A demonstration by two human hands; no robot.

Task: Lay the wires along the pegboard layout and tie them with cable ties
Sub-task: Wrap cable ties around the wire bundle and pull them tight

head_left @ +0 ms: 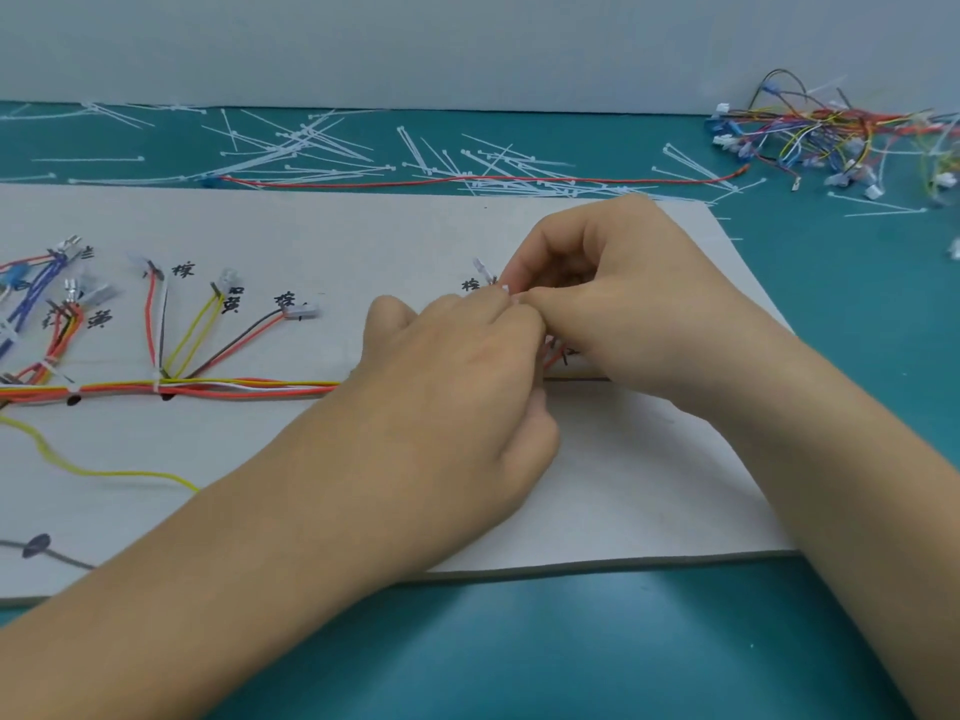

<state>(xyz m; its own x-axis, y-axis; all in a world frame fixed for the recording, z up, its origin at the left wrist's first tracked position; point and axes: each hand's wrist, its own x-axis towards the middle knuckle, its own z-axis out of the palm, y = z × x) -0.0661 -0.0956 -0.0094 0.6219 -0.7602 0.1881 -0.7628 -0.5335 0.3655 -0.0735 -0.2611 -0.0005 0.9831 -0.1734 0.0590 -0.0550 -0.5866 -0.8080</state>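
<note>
A grey layout board (649, 485) lies on the teal table with handwritten labels. A wire bundle (234, 388) of red, orange, yellow and white wires runs along it, tied with white cable ties, and branches fan up to white connectors (302, 310). My left hand (457, 387) and my right hand (613, 298) meet fingertip to fingertip over the bundle's right end. Together they pinch a small white cable tie (505, 289) around red wires (551, 358), which are mostly hidden under the hands.
Several loose white cable ties (322, 148) lie scattered behind the board, with a long red wire (467, 180) among them. A tangled pile of spare coloured wires (841, 132) sits at the back right. A loose yellow wire (104, 472) curls across the board's left.
</note>
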